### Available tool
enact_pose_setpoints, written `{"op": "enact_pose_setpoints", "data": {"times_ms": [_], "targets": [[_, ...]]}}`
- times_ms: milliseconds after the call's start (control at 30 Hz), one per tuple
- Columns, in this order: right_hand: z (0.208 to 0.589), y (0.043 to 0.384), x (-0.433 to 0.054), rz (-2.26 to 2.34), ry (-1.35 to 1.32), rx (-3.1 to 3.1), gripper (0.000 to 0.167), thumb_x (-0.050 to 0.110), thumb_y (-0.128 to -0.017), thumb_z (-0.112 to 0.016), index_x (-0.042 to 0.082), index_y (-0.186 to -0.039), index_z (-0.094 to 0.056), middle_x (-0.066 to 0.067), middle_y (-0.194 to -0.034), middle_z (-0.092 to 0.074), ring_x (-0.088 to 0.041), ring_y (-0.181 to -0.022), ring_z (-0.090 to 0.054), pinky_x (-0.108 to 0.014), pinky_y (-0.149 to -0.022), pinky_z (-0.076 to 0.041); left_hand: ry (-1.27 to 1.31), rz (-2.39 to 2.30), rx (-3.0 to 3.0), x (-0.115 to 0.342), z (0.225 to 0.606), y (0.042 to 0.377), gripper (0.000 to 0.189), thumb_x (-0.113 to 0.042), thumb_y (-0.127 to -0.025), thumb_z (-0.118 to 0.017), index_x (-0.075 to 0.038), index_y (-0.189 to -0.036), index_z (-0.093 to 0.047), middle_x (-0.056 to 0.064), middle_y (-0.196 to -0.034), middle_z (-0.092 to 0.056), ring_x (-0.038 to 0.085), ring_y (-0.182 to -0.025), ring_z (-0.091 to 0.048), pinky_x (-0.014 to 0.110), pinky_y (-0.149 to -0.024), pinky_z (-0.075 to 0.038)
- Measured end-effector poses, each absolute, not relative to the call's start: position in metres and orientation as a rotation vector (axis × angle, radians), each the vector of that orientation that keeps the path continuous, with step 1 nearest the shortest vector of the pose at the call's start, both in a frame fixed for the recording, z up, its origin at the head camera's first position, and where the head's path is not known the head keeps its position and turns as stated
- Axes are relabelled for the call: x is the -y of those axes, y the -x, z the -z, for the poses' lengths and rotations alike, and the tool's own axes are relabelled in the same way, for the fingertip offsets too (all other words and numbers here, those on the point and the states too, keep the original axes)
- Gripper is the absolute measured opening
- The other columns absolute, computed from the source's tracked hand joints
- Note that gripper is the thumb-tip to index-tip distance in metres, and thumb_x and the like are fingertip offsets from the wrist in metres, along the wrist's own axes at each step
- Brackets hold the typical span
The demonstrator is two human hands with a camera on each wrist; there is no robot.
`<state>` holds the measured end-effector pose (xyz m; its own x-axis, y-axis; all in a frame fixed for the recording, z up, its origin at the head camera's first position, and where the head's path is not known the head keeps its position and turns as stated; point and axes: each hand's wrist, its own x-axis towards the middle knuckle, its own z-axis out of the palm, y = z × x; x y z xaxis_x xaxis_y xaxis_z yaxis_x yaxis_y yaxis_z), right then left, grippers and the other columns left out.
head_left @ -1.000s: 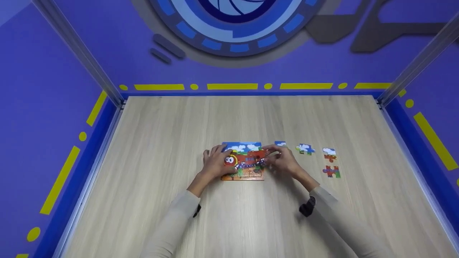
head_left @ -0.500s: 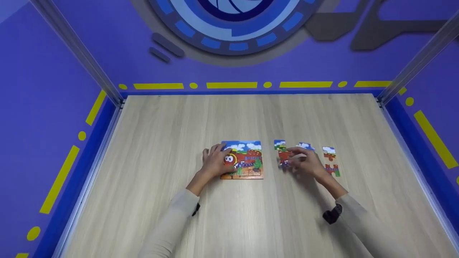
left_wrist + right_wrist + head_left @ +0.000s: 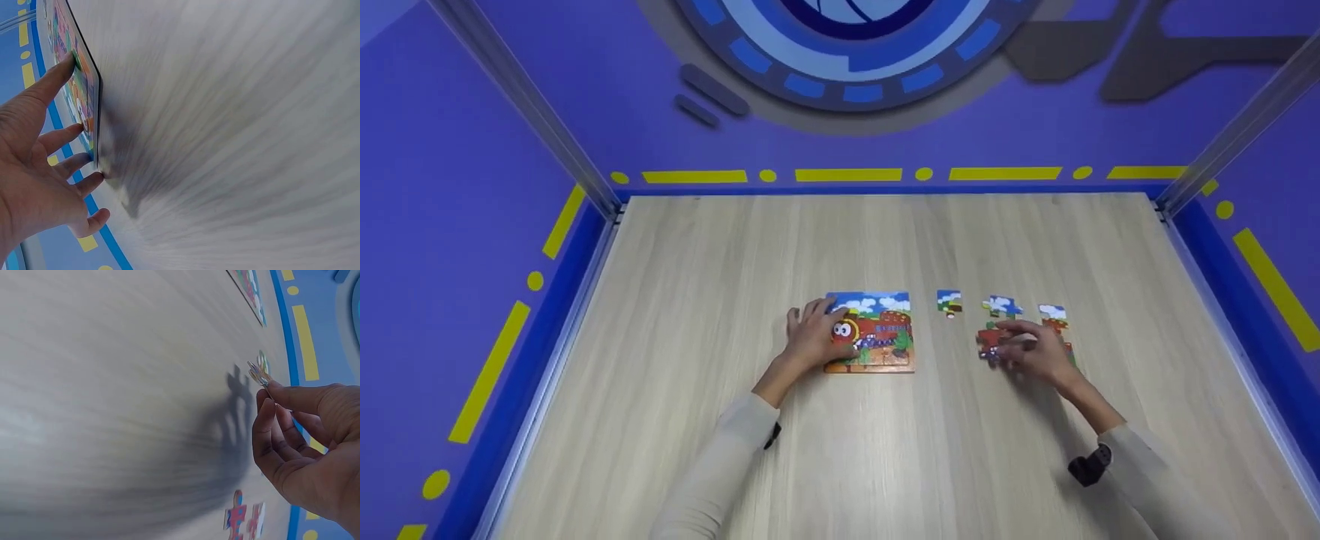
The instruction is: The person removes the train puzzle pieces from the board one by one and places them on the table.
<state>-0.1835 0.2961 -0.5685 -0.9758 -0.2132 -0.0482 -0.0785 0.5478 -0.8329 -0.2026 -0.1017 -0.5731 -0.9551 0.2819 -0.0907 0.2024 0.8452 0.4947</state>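
A square picture puzzle board (image 3: 891,358) with a red cartoon figure lies on the table. My left hand (image 3: 810,341) rests on its left side, fingers spread. In the left wrist view, the thumb of that left hand (image 3: 39,163) touches the picture and other fingertips meet the board's edge (image 3: 97,112). To the right of the board, my right hand (image 3: 1041,358) pinches a mostly red puzzle piece (image 3: 988,342) between thumb and fingers, just above the table. The right wrist view shows this puzzle piece (image 3: 257,374) tilted nearly edge-on at the fingertips.
Loose puzzle pieces lie right of the board: a sky-and-green piece (image 3: 949,301), a cloud piece (image 3: 1001,304) and a cloud-and-red piece (image 3: 1051,312). Another red piece (image 3: 236,517), by the right hand, is mostly hidden in the head view. Blue panels (image 3: 840,142) wall the table.
My right hand has moved right, away from the board's right side, carrying the red puzzle piece past the sky-and-green piece. The left hand stays on the board.
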Motion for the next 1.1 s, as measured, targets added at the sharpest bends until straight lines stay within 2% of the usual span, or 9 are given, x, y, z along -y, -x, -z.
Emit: {"op": "enact_pose_setpoints", "data": {"times_ms": [267, 567, 633, 700, 800, 867, 1100], "targets": [[0.5734, 0.1790, -0.3064, 1.208, 0.256, -2.812, 0.039, -0.008, -0.088, -0.072, -0.006, -0.127, -0.066, -0.026, -0.109, -0.070, -0.026, -0.085, -0.071, -0.016, -0.058, -0.050, -0.372, -0.732, -2.862, 0.0996, 0.5751, 0.2041, 0.079, -0.048, -0.080, -0.084, -0.012, -0.145, -0.057, 0.018, -0.160, -0.040, 0.041, -0.148, -0.033, 0.071, -0.115, -0.019], [0.5743, 0.1802, -0.3046, 1.112, 0.254, -2.901, 0.039, -0.008, -0.088, -0.071, -0.009, -0.127, -0.065, -0.026, -0.109, -0.070, -0.034, -0.090, -0.072, -0.013, -0.067, -0.048, -0.363, -0.715, -2.858, 0.1003, 0.5754, 0.2038, 0.081, -0.050, -0.081, -0.083, -0.012, -0.147, -0.056, 0.017, -0.160, -0.040, 0.041, -0.149, -0.032, 0.073, -0.117, -0.016], [0.5746, 0.1804, -0.3049, 1.094, 0.237, -2.908, 0.039, -0.007, -0.089, -0.071, -0.008, -0.127, -0.065, -0.026, -0.110, -0.070, -0.035, -0.091, -0.073, -0.016, -0.070, -0.052, -0.363, -0.713, -2.858, 0.1001, 0.5751, 0.2039, 0.081, -0.050, -0.081, -0.083, -0.012, -0.147, -0.056, 0.017, -0.161, -0.040, 0.040, -0.150, -0.032, 0.072, -0.117, -0.015], [0.5743, 0.1797, -0.3052, 1.072, 0.220, -2.919, 0.038, -0.006, -0.090, -0.071, -0.008, -0.127, -0.065, -0.026, -0.110, -0.070, -0.036, -0.093, -0.073, -0.024, -0.074, -0.056, -0.363, -0.712, -2.860, 0.0998, 0.5748, 0.2038, 0.081, -0.050, -0.081, -0.083, -0.012, -0.148, -0.056, 0.017, -0.161, -0.040, 0.040, -0.150, -0.032, 0.072, -0.117, -0.016], [0.5746, 0.1782, -0.3046, 1.028, 0.214, -2.928, 0.037, -0.003, -0.090, -0.072, -0.007, -0.126, -0.066, -0.025, -0.111, -0.070, -0.035, -0.094, -0.072, -0.039, -0.079, -0.057, -0.356, -0.705, -2.864, 0.0994, 0.5755, 0.2032, 0.081, -0.050, -0.081, -0.083, -0.013, -0.148, -0.055, 0.017, -0.161, -0.039, 0.040, -0.150, -0.032, 0.072, -0.117, -0.015], [0.5746, 0.1772, -0.3037, 0.993, 0.212, -2.933, 0.035, 0.000, -0.090, -0.073, -0.006, -0.125, -0.068, -0.024, -0.111, -0.069, -0.034, -0.094, -0.069, -0.044, -0.080, -0.055, -0.354, -0.704, -2.865, 0.0992, 0.5758, 0.2029, 0.081, -0.051, -0.081, -0.083, -0.013, -0.148, -0.055, 0.017, -0.161, -0.039, 0.039, -0.150, -0.032, 0.072, -0.117, -0.015], [0.5715, 0.1777, -0.2994, 0.946, 0.213, -2.940, 0.032, 0.005, -0.091, -0.074, -0.004, -0.122, -0.071, -0.023, -0.110, -0.067, -0.028, -0.089, -0.062, -0.030, -0.072, -0.046, -0.397, -0.744, -2.871, 0.1018, 0.5786, 0.2025, 0.078, -0.049, -0.081, -0.083, -0.012, -0.145, -0.058, 0.018, -0.160, -0.039, 0.041, -0.148, -0.033, 0.074, -0.116, -0.013]]}}
